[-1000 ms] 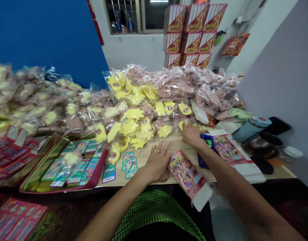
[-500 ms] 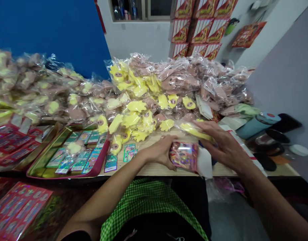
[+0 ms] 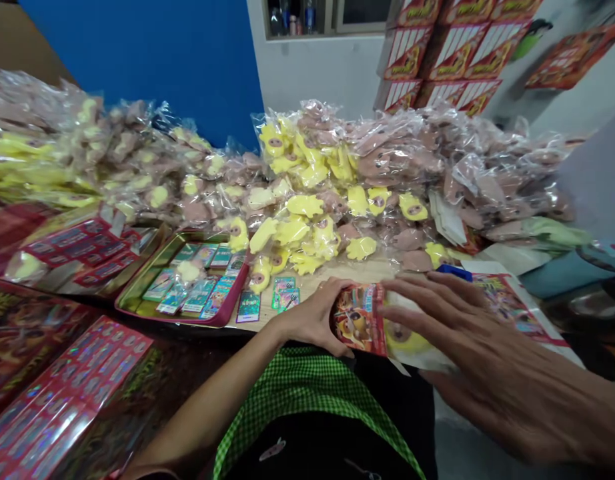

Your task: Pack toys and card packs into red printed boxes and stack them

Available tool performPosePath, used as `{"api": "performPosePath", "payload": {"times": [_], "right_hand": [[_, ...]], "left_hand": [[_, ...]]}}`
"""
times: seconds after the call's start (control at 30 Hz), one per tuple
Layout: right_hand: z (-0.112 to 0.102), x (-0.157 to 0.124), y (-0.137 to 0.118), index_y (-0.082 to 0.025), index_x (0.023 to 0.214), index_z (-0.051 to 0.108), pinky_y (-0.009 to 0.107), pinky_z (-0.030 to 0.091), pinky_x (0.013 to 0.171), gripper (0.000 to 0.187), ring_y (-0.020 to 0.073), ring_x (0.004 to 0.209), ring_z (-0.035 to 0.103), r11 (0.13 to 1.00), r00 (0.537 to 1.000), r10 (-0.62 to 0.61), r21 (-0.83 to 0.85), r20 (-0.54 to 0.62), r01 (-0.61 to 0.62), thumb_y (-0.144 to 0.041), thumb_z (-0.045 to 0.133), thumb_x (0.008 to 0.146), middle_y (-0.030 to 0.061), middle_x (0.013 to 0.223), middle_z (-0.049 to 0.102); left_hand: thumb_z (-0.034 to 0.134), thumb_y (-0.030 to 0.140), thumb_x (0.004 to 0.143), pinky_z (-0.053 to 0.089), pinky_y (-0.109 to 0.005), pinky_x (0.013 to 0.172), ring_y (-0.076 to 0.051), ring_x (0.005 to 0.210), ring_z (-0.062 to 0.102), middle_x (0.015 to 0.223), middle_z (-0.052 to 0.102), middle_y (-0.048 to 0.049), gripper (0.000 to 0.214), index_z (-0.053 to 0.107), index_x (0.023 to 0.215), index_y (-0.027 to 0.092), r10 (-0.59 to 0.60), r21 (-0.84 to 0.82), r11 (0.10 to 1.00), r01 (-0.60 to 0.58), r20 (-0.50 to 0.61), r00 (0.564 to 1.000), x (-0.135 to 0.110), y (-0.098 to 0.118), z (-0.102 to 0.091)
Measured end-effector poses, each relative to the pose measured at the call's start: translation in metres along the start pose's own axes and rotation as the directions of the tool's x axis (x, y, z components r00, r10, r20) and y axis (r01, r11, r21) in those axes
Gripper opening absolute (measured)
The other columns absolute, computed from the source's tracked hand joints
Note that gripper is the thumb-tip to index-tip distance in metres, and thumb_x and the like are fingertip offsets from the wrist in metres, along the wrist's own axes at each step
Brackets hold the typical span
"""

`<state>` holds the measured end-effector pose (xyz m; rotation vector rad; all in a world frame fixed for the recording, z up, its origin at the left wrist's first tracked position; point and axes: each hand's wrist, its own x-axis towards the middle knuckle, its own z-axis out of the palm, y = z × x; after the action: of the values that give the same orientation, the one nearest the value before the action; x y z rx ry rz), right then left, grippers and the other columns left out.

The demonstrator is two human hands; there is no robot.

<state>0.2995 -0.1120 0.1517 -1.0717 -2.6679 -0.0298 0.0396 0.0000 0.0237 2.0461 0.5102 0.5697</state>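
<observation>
The left hand [image 3: 312, 320] is closed around the edge of a red printed box [image 3: 358, 320] and grips it. The right hand [image 3: 492, 363] is open, with its long fingers spread and lying on a yellow toy in clear plastic bag [image 3: 407, 340], and this bag touches the box at its right side. Both are held just above the near edge of the wooden table [image 3: 347, 272]. To the left is a tray with magenta rim [image 3: 227, 308], and it holds holographic cards [image 3: 200, 297]. Behind the hands, a big pile of bagged toys [image 3: 307, 193] covers the table, and red cartons [image 3: 452, 57] are stacked by the wall.
</observation>
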Motion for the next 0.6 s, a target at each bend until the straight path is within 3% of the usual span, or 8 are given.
{"api": "performPosePath", "payload": {"times": [0.07, 0.17, 0.27, 0.37, 0.43, 0.53, 0.6], "right_hand": [[-0.009, -0.003, -0.002, -0.024, 0.154, 0.048, 0.049, 0.022, 0.124, 0.056, 0.0357, 0.146, 0.04, 0.998, 0.995, 0.05, -0.023, -0.082, -0.052, -0.035, 0.051, 0.099, 0.0083, 0.156, 0.049], [-0.01, -0.007, -0.002, -0.026, 0.147, 0.054, 0.052, 0.028, 0.117, 0.048, 0.0353, 0.137, 0.05, 0.994, 0.99, 0.068, -0.074, -0.125, -0.077, -0.031, 0.046, 0.101, 0.0086, 0.143, 0.061], [0.006, -0.001, -0.006, -0.025, 0.135, 0.063, 0.053, 0.03, 0.11, 0.037, 0.0319, 0.123, 0.059, 0.994, 0.997, 0.038, -0.103, -0.072, -0.045, -0.025, 0.043, 0.104, 0.0075, 0.126, 0.07], [0.024, 0.008, -0.007, -0.023, 0.11, 0.071, 0.054, 0.031, 0.107, 0.033, 0.0314, 0.12, 0.06, 0.984, 0.993, 0.086, -0.15, -0.081, -0.097, -0.023, 0.038, 0.107, 0.0079, 0.119, 0.072], [0.028, 0.009, -0.001, -0.021, 0.103, 0.07, 0.052, 0.036, 0.101, 0.032, 0.0314, 0.114, 0.062, 0.976, 0.989, 0.112, -0.177, -0.099, -0.128, -0.025, 0.039, 0.108, 0.0092, 0.113, 0.073], [0.028, 0.003, 0.02, -0.02, 0.105, 0.07, 0.046, 0.046, 0.085, 0.029, 0.0291, 0.099, 0.067, 0.966, 0.974, 0.169, -0.169, -0.15, -0.194, -0.029, 0.043, 0.107, 0.0096, 0.105, 0.074], [0.032, -0.004, 0.039, -0.021, 0.106, 0.071, 0.044, 0.051, 0.08, 0.03, 0.0277, 0.096, 0.068, 0.973, 0.973, 0.198, -0.093, -0.121, -0.209, -0.031, 0.043, 0.107, 0.0087, 0.104, 0.074]], "left_hand": [[0.096, 0.035, 0.055, 0.043, -0.056, 0.116, -0.036, 0.132, 0.051, 0.141, 0.049, -0.0124, 0.108, 0.039, 0.146, 0.025, -0.023, -0.022, 1.0, 0.022, -0.043, 0.999, -0.003, -0.003, 0.004], [0.096, 0.039, 0.052, 0.041, -0.056, 0.117, -0.037, 0.132, 0.05, 0.142, 0.047, -0.0119, 0.111, 0.038, 0.146, 0.025, -0.061, -0.096, 0.994, 0.051, -0.106, 0.993, -0.006, -0.008, 0.008], [0.096, 0.039, 0.051, 0.041, -0.055, 0.116, -0.036, 0.132, 0.051, 0.142, 0.047, -0.0111, 0.11, 0.039, 0.144, 0.026, -0.05, -0.168, 0.985, 0.027, -0.132, 0.99, -0.004, -0.009, 0.014], [0.094, 0.033, 0.054, 0.043, -0.051, 0.113, -0.034, 0.129, 0.053, 0.138, 0.051, -0.009, 0.093, 0.046, 0.134, 0.027, -0.035, -0.183, 0.983, 0.008, -0.144, 0.989, 0.001, -0.006, 0.021], [0.094, 0.033, 0.054, 0.045, -0.05, 0.11, -0.033, 0.123, 0.054, 0.131, 0.054, -0.008, 0.084, 0.049, 0.125, 0.026, -0.083, -0.17, 0.984, 0.054, -0.168, 0.982, 0.003, -0.004, 0.025], [0.096, 0.037, 0.051, 0.047, -0.05, 0.104, -0.033, 0.119, 0.053, 0.126, 0.053, -0.009, 0.09, 0.046, 0.124, 0.024, -0.16, -0.113, 0.984, 0.136, -0.249, 0.955, 0.004, -0.003, 0.033], [0.098, 0.04, 0.048, 0.048, -0.049, 0.101, -0.032, 0.116, 0.053, 0.123, 0.053, -0.0089, 0.091, 0.047, 0.122, 0.023, -0.143, -0.055, 0.99, 0.133, -0.298, 0.944, 0.005, 0.0, 0.04]]}}
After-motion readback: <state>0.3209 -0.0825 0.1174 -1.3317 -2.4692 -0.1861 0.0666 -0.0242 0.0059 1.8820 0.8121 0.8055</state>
